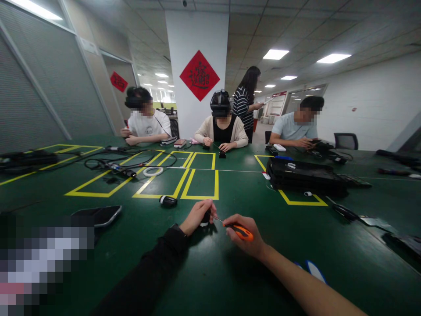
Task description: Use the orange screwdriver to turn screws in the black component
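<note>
My right hand (245, 235) is closed around an orange and black screwdriver (242, 231). The screwdriver's thin metal shaft points left, its tip close to the fingers of my left hand (199, 216). That left hand is closed on a small black and white object (205, 218), held low over the green table (158, 267). The fingers cover most of this object, so its shape is unclear. Beyond my left wrist lies another small black and white piece (168, 201).
Cables (121, 166) and a white ring (153, 171) lie at the left, a phone (98, 216) nearer. Black cases (304, 174) are stacked at the right; a blue-edged white object (315, 272) is beside my right forearm. Several people are across the table.
</note>
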The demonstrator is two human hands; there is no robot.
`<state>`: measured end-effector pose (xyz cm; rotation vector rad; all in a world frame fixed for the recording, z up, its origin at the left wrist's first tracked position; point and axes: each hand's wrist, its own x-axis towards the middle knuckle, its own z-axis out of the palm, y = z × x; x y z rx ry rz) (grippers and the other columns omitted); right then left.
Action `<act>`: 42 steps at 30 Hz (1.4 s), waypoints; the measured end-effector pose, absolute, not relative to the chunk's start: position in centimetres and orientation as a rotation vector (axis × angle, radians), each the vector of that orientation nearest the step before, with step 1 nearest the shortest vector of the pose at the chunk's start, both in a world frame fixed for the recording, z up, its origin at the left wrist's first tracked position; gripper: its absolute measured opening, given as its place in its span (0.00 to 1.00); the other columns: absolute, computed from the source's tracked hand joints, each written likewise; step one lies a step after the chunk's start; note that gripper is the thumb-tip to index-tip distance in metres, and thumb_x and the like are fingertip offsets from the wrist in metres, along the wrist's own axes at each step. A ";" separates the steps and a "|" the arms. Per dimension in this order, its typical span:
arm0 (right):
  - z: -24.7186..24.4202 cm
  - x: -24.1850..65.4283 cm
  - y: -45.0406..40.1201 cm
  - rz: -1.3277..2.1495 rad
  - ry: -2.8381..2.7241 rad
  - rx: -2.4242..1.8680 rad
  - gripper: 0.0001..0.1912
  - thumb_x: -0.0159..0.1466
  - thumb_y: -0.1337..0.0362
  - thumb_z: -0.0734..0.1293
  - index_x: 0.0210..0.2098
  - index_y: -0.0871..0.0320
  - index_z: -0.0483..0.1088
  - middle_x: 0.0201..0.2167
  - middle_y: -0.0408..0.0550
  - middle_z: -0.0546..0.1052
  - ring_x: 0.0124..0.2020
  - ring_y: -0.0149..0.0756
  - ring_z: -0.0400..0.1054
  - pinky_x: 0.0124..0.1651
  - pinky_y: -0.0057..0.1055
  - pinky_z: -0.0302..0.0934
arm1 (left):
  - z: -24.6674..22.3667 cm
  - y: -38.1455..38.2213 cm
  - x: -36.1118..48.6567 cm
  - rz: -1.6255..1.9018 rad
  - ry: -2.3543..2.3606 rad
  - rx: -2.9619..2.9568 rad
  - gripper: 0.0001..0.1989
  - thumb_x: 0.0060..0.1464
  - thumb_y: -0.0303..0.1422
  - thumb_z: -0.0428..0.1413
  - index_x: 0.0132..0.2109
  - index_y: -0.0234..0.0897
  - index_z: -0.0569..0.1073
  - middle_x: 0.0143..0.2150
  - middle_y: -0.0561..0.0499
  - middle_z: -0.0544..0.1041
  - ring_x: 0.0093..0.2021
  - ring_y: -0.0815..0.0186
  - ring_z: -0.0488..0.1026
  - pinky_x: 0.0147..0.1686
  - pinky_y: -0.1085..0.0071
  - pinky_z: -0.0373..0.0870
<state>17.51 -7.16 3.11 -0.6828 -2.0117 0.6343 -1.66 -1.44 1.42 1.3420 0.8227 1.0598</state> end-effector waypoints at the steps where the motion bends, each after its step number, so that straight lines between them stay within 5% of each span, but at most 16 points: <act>1: 3.1 17.5 -7.2 0.637 -2.010 -0.685 0.08 0.58 0.66 0.62 0.37 0.59 0.68 0.30 0.46 0.73 0.27 0.29 0.66 0.32 0.26 0.61 | 1.4 -1.5 -1.7 1.061 0.820 1.348 0.20 0.54 0.46 0.45 0.30 0.31 0.67 0.23 0.50 0.73 0.18 0.72 0.67 0.21 0.76 0.61; 8: 3.4 18.2 -7.1 0.840 -2.007 -0.631 0.13 0.60 0.60 0.59 0.42 0.59 0.68 0.30 0.47 0.72 0.28 0.31 0.65 0.34 0.30 0.61 | 1.3 -1.3 -1.8 1.083 0.826 1.387 0.20 0.55 0.45 0.44 0.31 0.32 0.67 0.23 0.52 0.70 0.20 0.73 0.65 0.23 0.76 0.61; 14: 2.8 18.4 -5.8 1.102 -1.797 -0.720 0.09 0.60 0.63 0.59 0.40 0.58 0.65 0.30 0.45 0.71 0.22 0.26 0.62 0.25 0.25 0.58 | 1.2 -1.0 -1.8 1.229 1.016 1.603 0.13 0.45 0.40 0.57 0.30 0.33 0.68 0.25 0.55 0.68 0.25 0.73 0.64 0.27 0.77 0.60; 21: 2.3 19.7 -3.6 1.092 -1.704 -0.963 0.09 0.57 0.61 0.63 0.36 0.59 0.66 0.29 0.45 0.73 0.24 0.29 0.65 0.24 0.24 0.59 | 0.8 -0.9 -2.0 1.253 1.098 1.689 0.14 0.43 0.40 0.59 0.29 0.33 0.66 0.25 0.56 0.67 0.25 0.73 0.62 0.26 0.76 0.58; 27: 1.8 20.2 -3.1 0.853 -1.924 -1.060 0.09 0.56 0.63 0.65 0.37 0.59 0.69 0.35 0.46 0.73 0.37 0.34 0.67 0.44 0.34 0.61 | 0.6 -0.7 -2.1 1.227 1.110 1.781 0.14 0.46 0.41 0.57 0.27 0.34 0.65 0.22 0.57 0.64 0.23 0.73 0.61 0.26 0.76 0.57; 34: 1.5 19.2 -3.4 0.487 -2.112 -1.188 0.10 0.61 0.63 0.60 0.38 0.57 0.71 0.39 0.50 0.70 0.45 0.38 0.61 0.50 0.37 0.54 | 0.8 -0.8 -1.8 1.188 1.071 1.863 0.13 0.46 0.39 0.57 0.28 0.34 0.66 0.25 0.56 0.67 0.25 0.72 0.63 0.28 0.76 0.58; 42: 1.9 19.5 -3.4 0.514 -2.107 -1.162 0.11 0.63 0.66 0.58 0.39 0.56 0.70 0.39 0.48 0.70 0.45 0.37 0.60 0.50 0.36 0.54 | 1.1 -0.9 -2.0 1.132 1.058 1.857 0.11 0.45 0.38 0.57 0.30 0.33 0.68 0.29 0.52 0.72 0.30 0.69 0.67 0.32 0.73 0.62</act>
